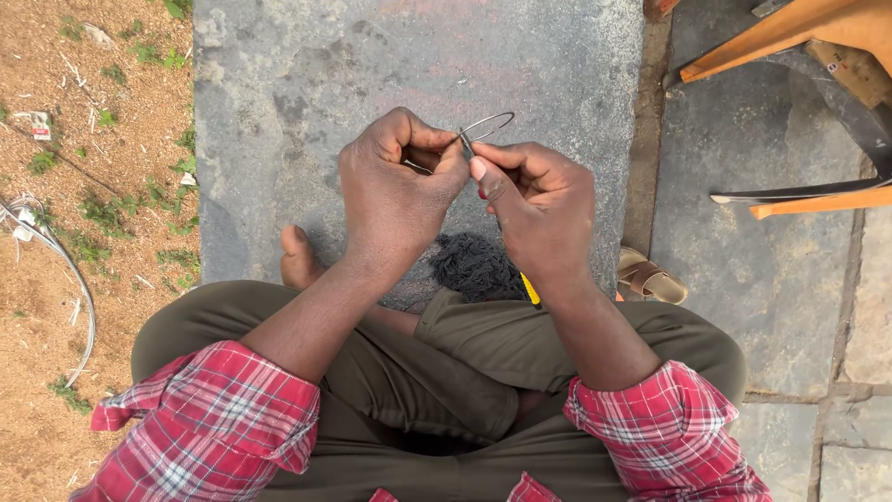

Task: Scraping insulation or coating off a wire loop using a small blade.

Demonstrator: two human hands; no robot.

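Between both hands, above the stone slab [418, 56], a thin wire loop [489, 125] sticks out; it looks light, springy and stiff enough to hold shape, best pinched near its base. Left hand [395, 191] closes tightly on the wire; right hand [539, 209] grips pliers [467, 144]. A sandal [653, 279] lies right.

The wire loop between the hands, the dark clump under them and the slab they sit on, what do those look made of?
The wire loop looks like thin bare metal: grey, with a dull shine along its curve. The dark clump seems to be tangled fine wire or fibre; matte black, too fuzzy to tell. The slab looks like rough grey stone, mottled and unpolished. Left hand and right hand pinch the loop.
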